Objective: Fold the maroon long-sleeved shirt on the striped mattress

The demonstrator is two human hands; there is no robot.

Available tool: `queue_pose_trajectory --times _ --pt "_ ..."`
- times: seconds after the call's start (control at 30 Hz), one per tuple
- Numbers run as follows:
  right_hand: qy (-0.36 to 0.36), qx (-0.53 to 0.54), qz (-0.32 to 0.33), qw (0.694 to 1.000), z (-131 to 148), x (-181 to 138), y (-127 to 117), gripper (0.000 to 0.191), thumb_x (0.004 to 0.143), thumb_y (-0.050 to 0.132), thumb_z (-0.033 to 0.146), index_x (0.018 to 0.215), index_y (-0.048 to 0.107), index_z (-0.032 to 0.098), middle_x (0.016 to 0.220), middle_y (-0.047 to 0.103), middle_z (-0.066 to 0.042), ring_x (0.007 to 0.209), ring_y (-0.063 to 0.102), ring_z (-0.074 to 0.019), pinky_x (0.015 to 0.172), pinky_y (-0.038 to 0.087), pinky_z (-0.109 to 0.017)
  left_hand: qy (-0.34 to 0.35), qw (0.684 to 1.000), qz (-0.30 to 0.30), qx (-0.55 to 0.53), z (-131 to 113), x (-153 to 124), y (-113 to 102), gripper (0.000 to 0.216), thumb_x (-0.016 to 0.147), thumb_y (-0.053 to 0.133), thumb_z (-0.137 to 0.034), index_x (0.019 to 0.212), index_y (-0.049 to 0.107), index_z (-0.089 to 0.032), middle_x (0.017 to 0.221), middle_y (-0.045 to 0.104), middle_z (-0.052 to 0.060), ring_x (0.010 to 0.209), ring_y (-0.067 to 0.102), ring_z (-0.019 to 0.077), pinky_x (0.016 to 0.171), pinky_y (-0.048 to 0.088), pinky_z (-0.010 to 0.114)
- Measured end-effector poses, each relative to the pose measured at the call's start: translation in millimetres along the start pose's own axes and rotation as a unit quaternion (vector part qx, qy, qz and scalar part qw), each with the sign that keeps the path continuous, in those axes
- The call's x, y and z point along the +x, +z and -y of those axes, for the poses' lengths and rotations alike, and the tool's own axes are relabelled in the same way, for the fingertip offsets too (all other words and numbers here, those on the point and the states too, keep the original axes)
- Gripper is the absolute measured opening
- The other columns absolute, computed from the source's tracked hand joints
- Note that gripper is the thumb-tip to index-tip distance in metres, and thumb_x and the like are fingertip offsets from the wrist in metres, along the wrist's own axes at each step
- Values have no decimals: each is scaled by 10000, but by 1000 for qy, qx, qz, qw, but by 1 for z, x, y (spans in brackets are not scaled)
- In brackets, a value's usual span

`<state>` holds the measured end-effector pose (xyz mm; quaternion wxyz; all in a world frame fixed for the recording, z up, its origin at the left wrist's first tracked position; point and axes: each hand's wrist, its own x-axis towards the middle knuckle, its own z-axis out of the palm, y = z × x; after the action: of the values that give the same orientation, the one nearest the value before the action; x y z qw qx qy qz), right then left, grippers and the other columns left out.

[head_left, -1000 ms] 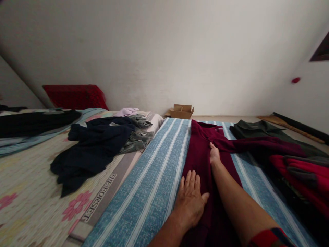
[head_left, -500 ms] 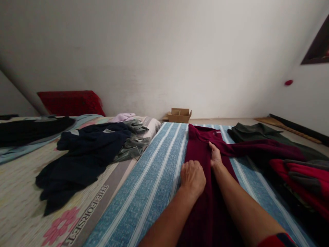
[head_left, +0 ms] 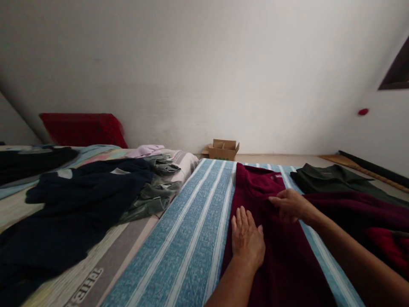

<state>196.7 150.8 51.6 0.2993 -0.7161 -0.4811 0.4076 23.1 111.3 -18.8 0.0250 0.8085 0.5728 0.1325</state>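
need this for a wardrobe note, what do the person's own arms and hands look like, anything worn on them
Both forearms are bare, and the left hand and right hand wear no gloves. No rings, watch or bracelet show, though the picture is soft. No sleeve is in view on either arm.

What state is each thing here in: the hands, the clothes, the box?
Left hand: flat, fingers spread, pressing on the maroon shirt.
Right hand: fingers curled, pinching a fold of the shirt.
Maroon shirt: laid out on the striped blue sheet, partly folded.
Navy garment: crumpled in a heap.
Dark green shirt: lying flat.
Cardboard box: flaps open.
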Motion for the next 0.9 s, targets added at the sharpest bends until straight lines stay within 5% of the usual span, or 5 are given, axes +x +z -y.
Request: queue_pose_trajectory --times 0.1,0.4,0.57,0.77,0.9 --pt "-157 -253 -159 941 34 26 -12 311 811 490 408 699 642 161 671 665 -83 641 618 -170 511 383 -219 4 1000 -5 9 2 1 4 558 921 235 -385 1365 362 -72 1460 233 159 1358 168 262 1096 208 440" --pt "-52 -366 -152 917 37 118 12 505 618 653 565 883 670 135 955 667 -148 861 627 -281 618 444 -305 13 1000 -11 15 5 0 6 562 919 227 -394 1358 377 -77 1452 245 166 1351 187 273 1084 242 458" --pt "-66 -375 -143 914 37 115 -10 319 618 689 485 720 686 182 740 674 -57 714 634 -198 598 432 -250 11 1000 -10 10 4 1 6 565 917 239 -401 1358 376 -76 1453 239 167 1351 184 281 1082 245 463" --pt "-84 -404 -258 874 38 94 -29 334 819 471 448 961 652 207 974 658 -109 926 603 -255 678 431 -304 11 1000 -8 12 5 1 6 573 915 238 -408 1362 369 -75 1453 239 169 1350 190 286 1082 244 467" --pt "-60 -445 -238 861 23 87 -20 259 808 510 383 939 641 203 953 669 -108 896 625 -255 654 446 -293 6 1000 -4 17 6 1 6 570 911 261 -405 1366 363 -78 1454 240 167 1351 194 282 1085 245 459"
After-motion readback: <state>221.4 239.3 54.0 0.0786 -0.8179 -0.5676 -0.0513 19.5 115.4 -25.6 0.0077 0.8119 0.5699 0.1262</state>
